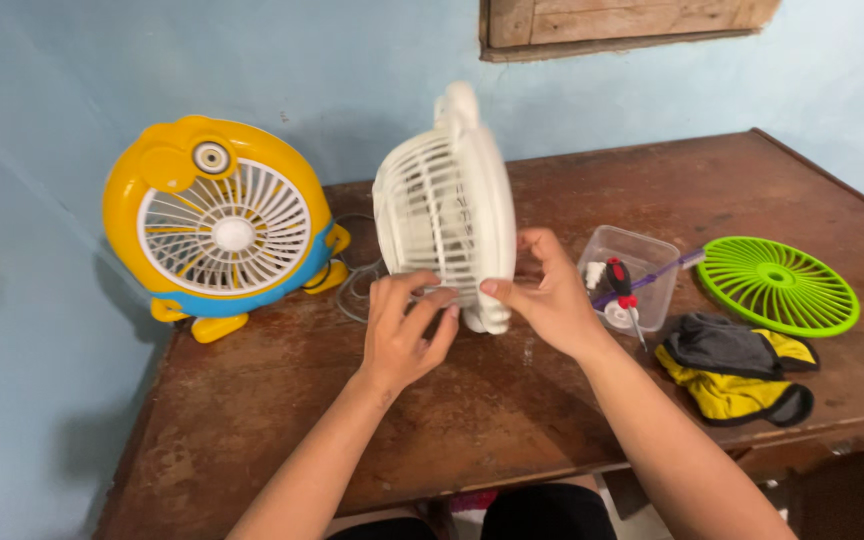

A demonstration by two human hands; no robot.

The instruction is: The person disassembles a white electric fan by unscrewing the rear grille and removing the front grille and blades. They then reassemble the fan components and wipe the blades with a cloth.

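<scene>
A small white fan [444, 205] stands upright on the wooden table [512, 400], turned so its grille faces left. My left hand [404, 330] touches the lower front of the grille with its fingers curled. My right hand [550, 292] grips the fan's lower right rim, thumb on the edge. Both hands hold the fan steady at its base.
A yellow and blue fan [217, 220] stands at the left by the blue wall. A clear plastic container [632, 272] holds a red-handled screwdriver [622, 285] and small parts. A green fan grille [778, 284] and a yellow and grey cloth [737, 372] lie at the right.
</scene>
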